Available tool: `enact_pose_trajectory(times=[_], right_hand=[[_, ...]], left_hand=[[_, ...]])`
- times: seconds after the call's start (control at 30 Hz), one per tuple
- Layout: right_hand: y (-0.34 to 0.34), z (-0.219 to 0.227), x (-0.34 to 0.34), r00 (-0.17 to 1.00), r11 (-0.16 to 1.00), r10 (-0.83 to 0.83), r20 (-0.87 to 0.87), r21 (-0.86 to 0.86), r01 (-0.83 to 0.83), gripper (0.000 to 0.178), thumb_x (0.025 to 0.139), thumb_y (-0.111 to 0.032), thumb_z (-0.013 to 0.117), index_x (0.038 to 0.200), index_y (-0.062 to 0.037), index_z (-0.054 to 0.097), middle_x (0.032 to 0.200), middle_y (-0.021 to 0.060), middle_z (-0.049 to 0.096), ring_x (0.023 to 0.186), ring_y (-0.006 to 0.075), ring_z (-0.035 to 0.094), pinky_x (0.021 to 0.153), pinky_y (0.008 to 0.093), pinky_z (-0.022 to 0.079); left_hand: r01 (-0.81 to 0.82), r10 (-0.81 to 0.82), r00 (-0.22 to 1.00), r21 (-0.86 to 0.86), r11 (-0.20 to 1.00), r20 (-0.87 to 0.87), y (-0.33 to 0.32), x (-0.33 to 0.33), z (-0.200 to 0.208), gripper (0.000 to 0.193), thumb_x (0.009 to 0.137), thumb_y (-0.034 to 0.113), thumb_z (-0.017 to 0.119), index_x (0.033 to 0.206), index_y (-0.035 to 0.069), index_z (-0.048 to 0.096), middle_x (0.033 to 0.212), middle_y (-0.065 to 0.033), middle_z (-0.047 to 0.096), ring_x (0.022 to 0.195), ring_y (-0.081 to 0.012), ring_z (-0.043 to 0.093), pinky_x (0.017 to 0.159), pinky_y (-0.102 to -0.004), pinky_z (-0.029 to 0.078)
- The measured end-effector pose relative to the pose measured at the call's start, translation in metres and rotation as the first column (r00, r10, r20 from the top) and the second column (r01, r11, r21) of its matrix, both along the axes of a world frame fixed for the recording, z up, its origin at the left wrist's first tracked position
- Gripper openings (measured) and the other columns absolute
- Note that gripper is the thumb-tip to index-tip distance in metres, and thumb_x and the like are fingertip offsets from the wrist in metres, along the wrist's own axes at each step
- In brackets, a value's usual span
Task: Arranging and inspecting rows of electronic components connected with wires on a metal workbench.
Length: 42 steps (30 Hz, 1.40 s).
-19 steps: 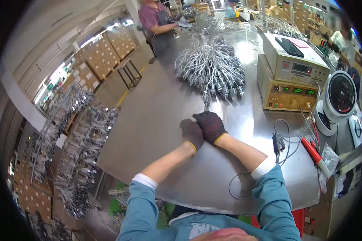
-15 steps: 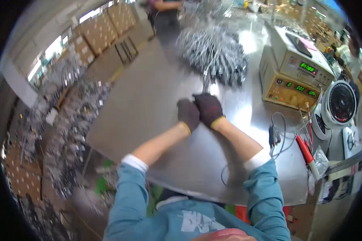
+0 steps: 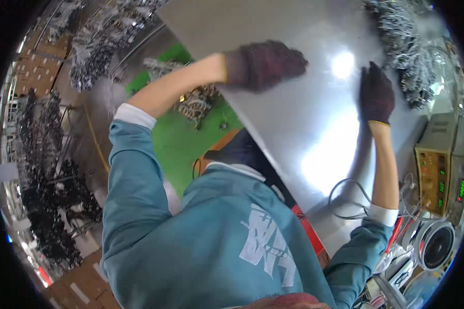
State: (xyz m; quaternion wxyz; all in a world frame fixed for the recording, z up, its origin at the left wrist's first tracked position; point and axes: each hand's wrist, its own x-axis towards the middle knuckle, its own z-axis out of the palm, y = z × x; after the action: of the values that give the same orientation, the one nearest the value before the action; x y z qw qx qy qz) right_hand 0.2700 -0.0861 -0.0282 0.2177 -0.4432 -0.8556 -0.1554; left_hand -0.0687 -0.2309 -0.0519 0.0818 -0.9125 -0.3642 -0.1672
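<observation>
White lettering [image 3: 251,250] on teal sweatshirt [image 3: 201,242]; green digits [image 3: 442,187] on instrument [image 3: 428,181], seemingly blurred.

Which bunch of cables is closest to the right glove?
The silvery-grey cable pile on the metal table, just right of the right hand. The other cable bunches are off the table, to its left.

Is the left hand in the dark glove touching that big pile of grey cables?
Apart. The head view shows shiny grey metal table between the dark-gloved left hand and the big grey cable pile.
</observation>
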Motion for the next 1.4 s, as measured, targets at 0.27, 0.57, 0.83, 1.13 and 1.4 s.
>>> enact_pose_trajectory(times=[0.27, 0.57, 0.83, 1.13, 1.4], right_hand=[[-0.02, 0.016, -0.051, 0.992, 0.997, 0.068, 0.11, -0.038, -0.064, 0.036, 0.109, -0.035, 0.054, 0.127, -0.0084, 0.071, 0.12, 0.0166, 0.075, 0.111, 0.0361, 0.07, 0.096, 0.0462, 0.056], [-0.063, 0.02, -0.179, 0.927, 0.914, 0.374, 0.024, -0.177, -0.365, 0.046, 0.094, -0.032, 0.076, 0.134, -0.0131, 0.067, 0.134, 0.0137, 0.069, 0.122, 0.0336, 0.066, 0.105, 0.0444, 0.053], [-0.063, 0.023, -0.254, 0.85, 0.808, 0.494, -0.184, -0.262, -0.527, 0.02, 0.088, -0.004, 0.074, 0.107, -0.0088, 0.072, 0.116, 0.015, 0.072, 0.11, 0.0387, 0.069, 0.091, 0.048, 0.058], [-0.049, 0.012, -0.288, 0.825, 0.801, 0.562, -0.057, -0.211, -0.56, 0.03, 0.085, 0.001, 0.077, 0.113, -0.0078, 0.07, 0.117, 0.0165, 0.072, 0.107, 0.0398, 0.071, 0.091, 0.0471, 0.059], [-0.048, 0.0, -0.3, 0.839, 0.814, 0.511, -0.184, -0.211, -0.542, 0.022, 0.085, 0.0, 0.08, 0.106, -0.0044, 0.075, 0.117, 0.0188, 0.074, 0.111, 0.0387, 0.071, 0.095, 0.0462, 0.059]], left_hand=[[-0.678, 0.678, 0.734, -0.07, 0.731, -0.032, -0.09, -0.194, 0.027, 0.041, 0.099, 0.014, 0.058, 0.139, 0.006, 0.061, 0.14, -0.0175, 0.065, 0.127, -0.0373, 0.063, 0.11, -0.0449, 0.049], [-0.867, 0.913, 0.39, -0.286, 0.408, 0.12, -0.192, -0.296, -0.192, 0.048, 0.092, 0.021, 0.07, 0.138, 0.01, 0.065, 0.131, -0.0183, 0.07, 0.122, -0.0377, 0.066, 0.108, -0.046, 0.051], [-0.67, 0.971, -0.057, -0.712, -0.209, -0.231, -0.248, -0.355, -0.357, 0.067, 0.091, 0.039, 0.076, 0.146, 0.004, 0.061, 0.14, -0.0202, 0.068, 0.13, -0.0364, 0.063, 0.11, -0.0442, 0.048], [-0.374, 0.934, -0.315, -0.883, -0.283, -0.166, -0.258, -0.374, -0.44, 0.08, 0.09, 0.045, 0.076, 0.154, 0.004, 0.053, 0.153, -0.0194, 0.059, 0.137, -0.0359, 0.059, 0.114, -0.0425, 0.045], [-0.779, 0.885, 0.217, -0.619, -0.098, -0.412, -0.246, -0.45, -0.504, 0.082, 0.091, 0.048, 0.071, 0.154, 0.0, 0.049, 0.151, -0.0235, 0.059, 0.133, -0.0396, 0.062, 0.112, -0.0457, 0.049]])
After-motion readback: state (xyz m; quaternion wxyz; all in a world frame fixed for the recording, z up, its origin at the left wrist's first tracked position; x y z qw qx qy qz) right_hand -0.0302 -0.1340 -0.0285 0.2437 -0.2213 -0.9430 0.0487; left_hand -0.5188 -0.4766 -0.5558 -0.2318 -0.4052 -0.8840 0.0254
